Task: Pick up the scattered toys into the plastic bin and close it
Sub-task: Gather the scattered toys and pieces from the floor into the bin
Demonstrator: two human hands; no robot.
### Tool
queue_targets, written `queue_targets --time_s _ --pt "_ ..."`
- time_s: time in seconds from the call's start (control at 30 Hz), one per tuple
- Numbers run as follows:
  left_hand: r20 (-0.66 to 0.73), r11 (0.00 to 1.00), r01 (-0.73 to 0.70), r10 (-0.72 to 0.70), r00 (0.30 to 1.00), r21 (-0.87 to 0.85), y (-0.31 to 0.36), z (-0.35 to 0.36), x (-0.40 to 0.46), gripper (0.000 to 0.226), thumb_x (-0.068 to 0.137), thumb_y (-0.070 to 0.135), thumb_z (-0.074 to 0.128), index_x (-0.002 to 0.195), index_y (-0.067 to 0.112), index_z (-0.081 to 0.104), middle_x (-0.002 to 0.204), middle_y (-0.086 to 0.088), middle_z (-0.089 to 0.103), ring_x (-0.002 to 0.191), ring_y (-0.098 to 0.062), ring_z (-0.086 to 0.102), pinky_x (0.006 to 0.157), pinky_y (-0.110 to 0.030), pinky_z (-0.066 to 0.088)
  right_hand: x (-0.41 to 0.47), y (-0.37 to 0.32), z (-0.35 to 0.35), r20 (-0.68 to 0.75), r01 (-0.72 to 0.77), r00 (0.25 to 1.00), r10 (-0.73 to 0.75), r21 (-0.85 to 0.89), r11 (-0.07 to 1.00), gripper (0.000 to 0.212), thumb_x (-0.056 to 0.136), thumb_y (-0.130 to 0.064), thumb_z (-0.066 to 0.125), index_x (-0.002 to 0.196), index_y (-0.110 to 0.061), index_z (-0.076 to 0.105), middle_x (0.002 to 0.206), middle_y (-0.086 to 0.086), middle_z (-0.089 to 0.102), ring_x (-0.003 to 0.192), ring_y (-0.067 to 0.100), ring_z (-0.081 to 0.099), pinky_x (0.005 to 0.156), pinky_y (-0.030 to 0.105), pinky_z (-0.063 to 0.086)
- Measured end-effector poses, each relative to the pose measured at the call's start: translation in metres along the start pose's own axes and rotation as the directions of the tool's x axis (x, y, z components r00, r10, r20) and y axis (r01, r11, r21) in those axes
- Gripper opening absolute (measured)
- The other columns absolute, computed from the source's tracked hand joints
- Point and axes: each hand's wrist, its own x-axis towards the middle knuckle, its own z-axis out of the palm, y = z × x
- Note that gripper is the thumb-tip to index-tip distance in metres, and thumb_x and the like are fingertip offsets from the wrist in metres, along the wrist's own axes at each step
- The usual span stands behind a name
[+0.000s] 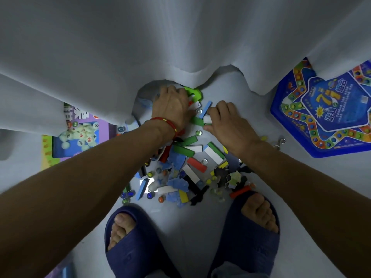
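A heap of scattered toys point(188, 169) lies on the pale floor between my arms: coloured domino blocks, glass marbles and puzzle pieces. My left hand point(172, 109), with a red string at the wrist, reaches to the curtain's hem and closes on several toys, a bright green piece point(193, 92) among them. My right hand point(226, 123) pinches a white block point(207, 119) between thumb and fingers, above a green block point(197, 121). A corner of the clear plastic bin point(143, 101) peeks from under the curtain, mostly hidden.
A grey-white curtain point(180, 47) hangs across the back and covers the floor's far side. A blue pentagon game board point(325, 115) lies at the right. A purple chess-set box point(80, 135) lies at the left. My feet in dark blue slippers point(192, 241) stand below the heap.
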Motion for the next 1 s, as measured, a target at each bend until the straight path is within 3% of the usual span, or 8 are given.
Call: queue_targets --time_s 0.17,0.27,0.33,0.43,0.6,0.7,0.87,1.0 --pt "-0.052 0.998 -0.055 0.056 0.997 0.012 -0.004 -0.002 -0.003 0.056 0.089 0.052 0.055 0.117 0.003 0.057 0.116 -0.019 0.055 0.115 -0.034 0.045 0.085 -0.042 0.043 0.000 -0.004 -0.005 0.022 0.071 0.997 -0.070 -0.060 0.996 0.032 0.098 -0.026 0.059 0.106 0.006 0.058 0.098 0.023 0.055 0.090 0.036 0.053 0.057 0.033 0.032" --pt "-0.098 0.999 -0.036 0.032 0.995 -0.032 -0.011 -0.004 -0.021 0.058 0.087 0.056 0.054 0.109 0.003 0.058 0.109 -0.019 0.056 0.110 -0.034 0.047 0.081 -0.041 0.042 0.006 -0.004 0.002 0.069 0.170 0.985 -0.160 -0.186 0.968 0.029 0.102 -0.018 0.037 0.112 0.003 0.055 0.102 0.021 0.054 0.095 0.034 0.052 0.070 0.040 0.042" --pt "-0.128 0.987 0.010 -0.031 0.991 -0.161 -0.015 -0.011 -0.036 0.054 0.087 0.057 0.055 0.100 0.005 0.058 0.101 -0.018 0.060 0.102 -0.033 0.054 0.079 -0.037 0.042 0.009 -0.004 -0.003 0.173 0.234 0.966 -0.191 -0.282 0.930 0.033 0.100 -0.012 0.031 0.104 0.000 0.061 0.093 0.014 0.056 0.088 0.029 0.054 0.072 0.039 0.045" --pt "-0.054 0.874 0.127 -0.171 0.984 -0.469 -0.014 -0.033 -0.070 0.044 0.089 0.053 0.058 0.091 0.009 0.059 0.080 -0.006 0.066 0.077 -0.024 0.060 0.063 -0.030 0.044 0.009 0.002 -0.025 0.160 0.270 0.962 -0.222 -0.414 0.869 0.014 0.090 -0.005 0.056 0.084 -0.007 0.068 0.079 0.007 0.057 0.071 0.025 0.057 0.059 0.035 0.047" --pt "0.213 0.422 0.326 -0.292 0.932 -0.846 -0.014 -0.080 -0.144 0.033 0.093 0.046 0.056 0.079 0.016 0.056 0.062 0.005 0.053 0.059 -0.016 0.051 0.057 -0.027 0.043 -0.001 0.014 -0.085 0.070 0.071 0.995 -0.076 0.061 0.996 0.015 0.096 -0.007 0.050 0.107 0.000 0.055 0.107 0.021 0.052 0.091 0.034 0.053 0.074 0.039 0.045" --pt "0.225 0.362 0.320 -0.283 0.933 -0.875 -0.019 -0.116 -0.192 0.037 0.097 0.045 0.051 0.094 0.010 0.059 0.072 0.000 0.056 0.063 -0.016 0.051 0.056 -0.026 0.045 -0.022 0.004 -0.140 0.043 0.009 0.999 -0.024 0.332 0.943 0.020 0.099 -0.011 0.052 0.112 0.003 0.049 0.109 0.022 0.045 0.082 0.026 0.046 0.071 0.024 0.035" --pt "0.117 0.358 0.243 -0.341 0.933 -0.902 -0.048 -0.173 -0.281 0.042 0.100 0.047 0.042 0.105 0.010 0.060 0.085 -0.001 0.058 0.072 -0.012 0.058 0.074 -0.032 0.052 -0.027 -0.054 -0.256 0.016 0.186 0.979 -0.201 0.314 0.931 0.017 0.101 -0.026 0.046 0.108 -0.010 0.046 0.107 0.011 0.047 0.092 0.025 0.047 0.080 0.035 0.039" --pt "0.100 0.110 0.183 -0.519 0.849 -0.977 -0.099 -0.196 -0.367 0.036 0.098 0.042 0.047 0.084 0.013 0.063 0.058 0.004 0.056 0.055 -0.014 0.054 0.057 -0.032 0.048 -0.012 -0.162 -0.346 -0.123 0.371 0.928 -0.351 0.245 0.896 0.021 0.097 -0.034 0.046 0.102 -0.013 0.044 0.098 0.007 0.048 0.080 0.023 0.047 0.065 0.035 0.039"
